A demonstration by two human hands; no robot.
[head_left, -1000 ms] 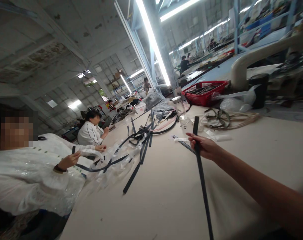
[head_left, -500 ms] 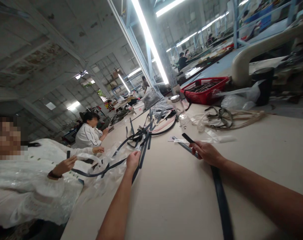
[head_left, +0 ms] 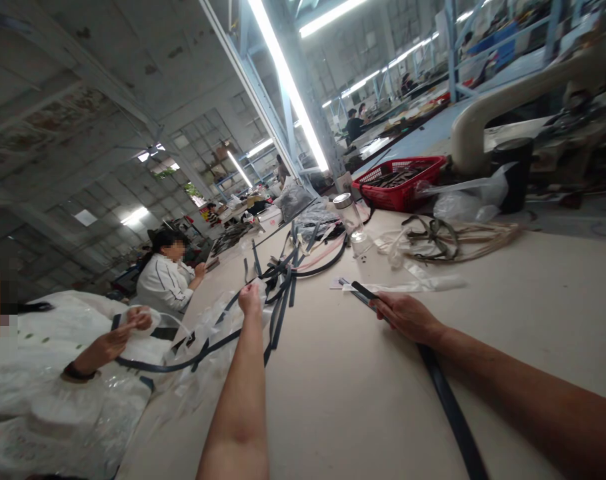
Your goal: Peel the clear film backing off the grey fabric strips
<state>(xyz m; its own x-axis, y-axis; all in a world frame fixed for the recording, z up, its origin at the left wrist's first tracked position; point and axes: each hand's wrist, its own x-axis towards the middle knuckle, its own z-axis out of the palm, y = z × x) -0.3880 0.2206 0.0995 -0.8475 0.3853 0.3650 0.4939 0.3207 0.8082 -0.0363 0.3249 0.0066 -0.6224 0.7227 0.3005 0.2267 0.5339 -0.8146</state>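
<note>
My right hand (head_left: 405, 317) is closed round a long dark strap (head_left: 447, 407) that lies flat on the beige table (head_left: 363, 400) and runs back along my forearm. My left hand (head_left: 250, 300) reaches out to the pile of dark straps (head_left: 283, 280) and crumpled clear plastic sleeves (head_left: 207, 333) in the middle of the table. Its fingers are curled at the edge of that pile; what they grip is hidden. A flat clear sleeve (head_left: 407, 285) lies just beyond my right hand.
A person in white (head_left: 57, 373) sits at the left holding a strap and plastic; another sits further back (head_left: 165, 280). A glass jar (head_left: 350, 217), a red basket (head_left: 400, 180), a bundle of tan and dark straps (head_left: 447, 237) and a black cup (head_left: 513, 173) stand beyond.
My right hand has lowered the strap from upright to flat on the table. My left arm has come into view and stretched forward to the strap pile.
</note>
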